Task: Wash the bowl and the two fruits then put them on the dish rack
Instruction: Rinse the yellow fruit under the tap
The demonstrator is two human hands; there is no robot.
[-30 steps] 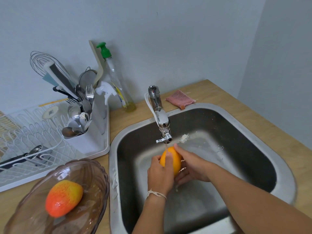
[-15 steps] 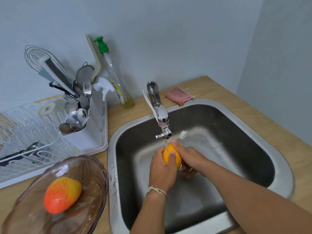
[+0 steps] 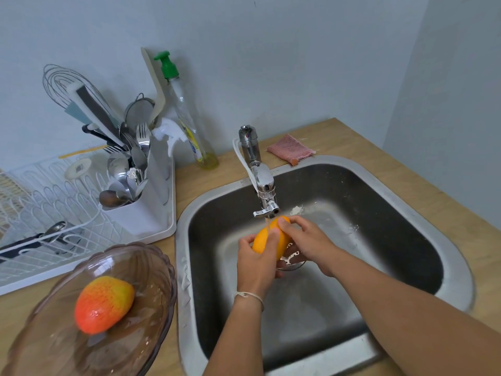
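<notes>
both hands — left hand point(image 3: 257, 260), right hand point(image 3: 307, 244) — curl round the orange fruit point(image 3: 271, 240) under the tap point(image 3: 264, 191), over the sink point(image 3: 458, 270); red-yellow fruit point(image 3: 104, 303) lies in the bowl point(image 3: 151, 308) at the counter's front-left edge — dish rack point(image 3: 40, 213) behind.

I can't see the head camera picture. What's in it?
Two hands, left and right, hold an orange fruit under a running tap over a sink. Left of it, a red-orange fruit sits in a brown bowl beside a dish rack.

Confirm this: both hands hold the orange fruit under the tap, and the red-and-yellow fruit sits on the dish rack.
Wrong on one point. In the head view the red-and-yellow fruit lies in the brown glass bowl on the counter. Both hands, left and right, do hold the orange fruit under the tap.
</notes>
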